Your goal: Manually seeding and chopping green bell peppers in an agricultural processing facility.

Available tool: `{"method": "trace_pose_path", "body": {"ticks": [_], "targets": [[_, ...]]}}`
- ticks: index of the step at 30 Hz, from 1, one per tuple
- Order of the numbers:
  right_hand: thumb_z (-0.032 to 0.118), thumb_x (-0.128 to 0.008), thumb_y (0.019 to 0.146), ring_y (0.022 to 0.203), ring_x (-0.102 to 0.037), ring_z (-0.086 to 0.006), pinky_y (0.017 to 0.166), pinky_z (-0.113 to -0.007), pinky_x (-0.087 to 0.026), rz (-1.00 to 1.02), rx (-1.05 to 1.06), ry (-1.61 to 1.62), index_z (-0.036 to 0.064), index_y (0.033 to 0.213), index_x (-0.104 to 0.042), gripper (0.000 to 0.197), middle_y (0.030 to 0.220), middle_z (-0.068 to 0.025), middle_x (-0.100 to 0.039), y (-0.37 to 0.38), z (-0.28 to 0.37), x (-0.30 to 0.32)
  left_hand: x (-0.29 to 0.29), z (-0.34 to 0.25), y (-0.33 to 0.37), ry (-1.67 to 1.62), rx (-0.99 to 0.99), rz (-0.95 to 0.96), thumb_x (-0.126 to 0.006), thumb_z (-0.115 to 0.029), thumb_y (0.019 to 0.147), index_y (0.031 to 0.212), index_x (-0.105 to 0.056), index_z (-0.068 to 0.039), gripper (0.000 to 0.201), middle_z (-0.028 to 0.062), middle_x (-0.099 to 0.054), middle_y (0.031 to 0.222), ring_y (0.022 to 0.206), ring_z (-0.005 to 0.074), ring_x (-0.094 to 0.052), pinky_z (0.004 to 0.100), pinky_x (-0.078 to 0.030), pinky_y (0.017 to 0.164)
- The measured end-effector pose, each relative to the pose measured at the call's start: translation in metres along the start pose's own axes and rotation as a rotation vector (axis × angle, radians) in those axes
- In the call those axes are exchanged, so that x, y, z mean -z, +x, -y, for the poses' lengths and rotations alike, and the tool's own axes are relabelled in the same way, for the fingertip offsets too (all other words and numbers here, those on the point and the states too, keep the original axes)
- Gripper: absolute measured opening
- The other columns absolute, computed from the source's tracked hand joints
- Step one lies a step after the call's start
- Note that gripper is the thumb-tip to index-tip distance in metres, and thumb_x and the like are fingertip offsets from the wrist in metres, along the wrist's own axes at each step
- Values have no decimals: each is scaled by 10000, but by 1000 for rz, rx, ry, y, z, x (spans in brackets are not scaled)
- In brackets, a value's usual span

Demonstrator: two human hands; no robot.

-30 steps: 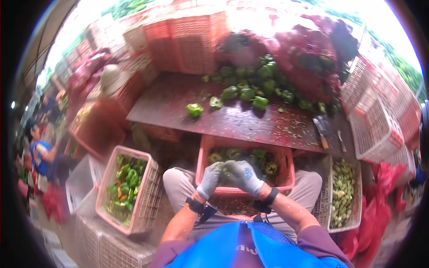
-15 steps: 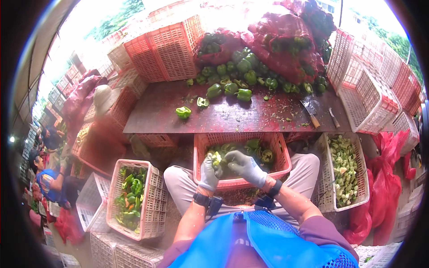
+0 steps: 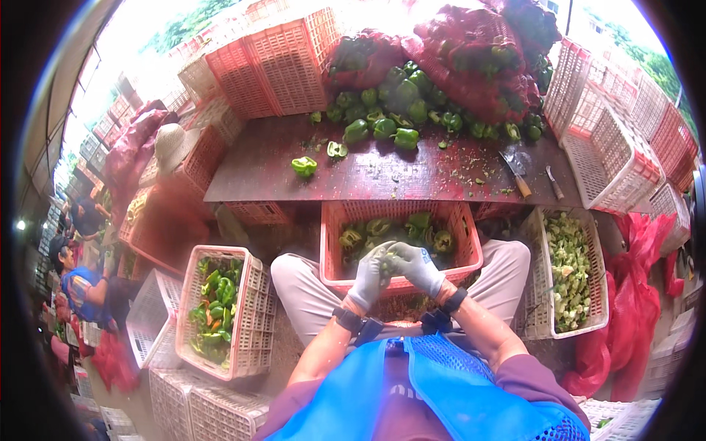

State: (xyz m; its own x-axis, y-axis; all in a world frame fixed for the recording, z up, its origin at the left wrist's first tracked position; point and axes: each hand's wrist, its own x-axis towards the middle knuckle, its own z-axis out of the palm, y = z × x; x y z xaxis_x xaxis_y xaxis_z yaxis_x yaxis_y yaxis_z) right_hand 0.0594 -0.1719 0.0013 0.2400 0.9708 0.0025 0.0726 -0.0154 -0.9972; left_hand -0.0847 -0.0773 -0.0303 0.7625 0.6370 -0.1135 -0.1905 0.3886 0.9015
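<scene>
My left hand (image 3: pixel 370 278) and my right hand (image 3: pixel 417 269), both in grey work gloves, meet over the near edge of a pink plastic crate (image 3: pixel 329 242) between my knees. Their fingers close round a piece of green pepper (image 3: pixel 387 266), mostly hidden by the gloves. Cut green peppers (image 3: pixel 421 224) lie inside this crate. Beyond it, a dark red table (image 3: pixel 272 173) bears a cut pepper half (image 3: pixel 304 167), several whole green peppers (image 3: pixel 406 138) and a pile behind them. A wooden-handled knife (image 3: pixel 521 184) and a smaller knife (image 3: pixel 554 184) rest at its right.
On the left stands a crate of green and reddish peppers (image 3: pixel 219 294); on the right, a crate of pale pepper cores (image 3: pixel 566 272). Red mesh sacks (image 3: pixel 478 62) and stacked crates (image 3: pixel 272 66) line the table's back. A person in blue (image 3: pixel 87 294) sits far left.
My right hand has moved left and down to join my left hand, and both now close round the pepper piece. The view has tilted slightly downward.
</scene>
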Motion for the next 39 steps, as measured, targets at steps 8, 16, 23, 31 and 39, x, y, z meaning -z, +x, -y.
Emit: {"method": "trace_pose_path", "body": {"ticks": [8,16,23,31,39], "targets": [[303,-648,1032,743,-601,-70,652,-227,-497,-257,24,478,59,1173,-665,282,902,2,-679,-3,13,3,-33,-8,12,-307,-1,-67,-468,-274,1095,1298,-599,-42,335,-12,-572,916,747,80,-522,243,-465,661],[259,-637,1048,742,-548,-25,642,-188,-446,-321,110,325,75,1210,-644,246,943,29,-658,14,31,34,20,26,46,275,167,-432,-499,-238,1084,1229,-632,-62,264,-3,-629,787,501,90,-549,229,-411,428],[303,-657,1036,788,-576,-25,669,-187,-473,-330,148,295,69,1251,-630,319,977,12,-671,18,72,37,83,30,64,160,152,-429,-531,-109,1023,1119,-679,-74,180,42,-689,862,561,115,-619,248,-474,468],[307,-635,1047,865,-609,-57,712,-189,-491,-342,357,161,65,1343,-567,389,1054,-19,-655,57,124,5,127,44,51,-41,227,-449,-511,-224,1039,1251,-605,-66,281,48,-681,952,711,131,-671,260,-533,604],[215,-531,1076,815,-615,-113,684,-250,-520,-465,879,68,13,1344,-535,335,1104,-95,-636,148,217,-114,144,65,52,-200,268,-446,-541,-223,1042,1256,-618,-91,263,58,-687,980,700,152,-660,291,-524,620]]}}
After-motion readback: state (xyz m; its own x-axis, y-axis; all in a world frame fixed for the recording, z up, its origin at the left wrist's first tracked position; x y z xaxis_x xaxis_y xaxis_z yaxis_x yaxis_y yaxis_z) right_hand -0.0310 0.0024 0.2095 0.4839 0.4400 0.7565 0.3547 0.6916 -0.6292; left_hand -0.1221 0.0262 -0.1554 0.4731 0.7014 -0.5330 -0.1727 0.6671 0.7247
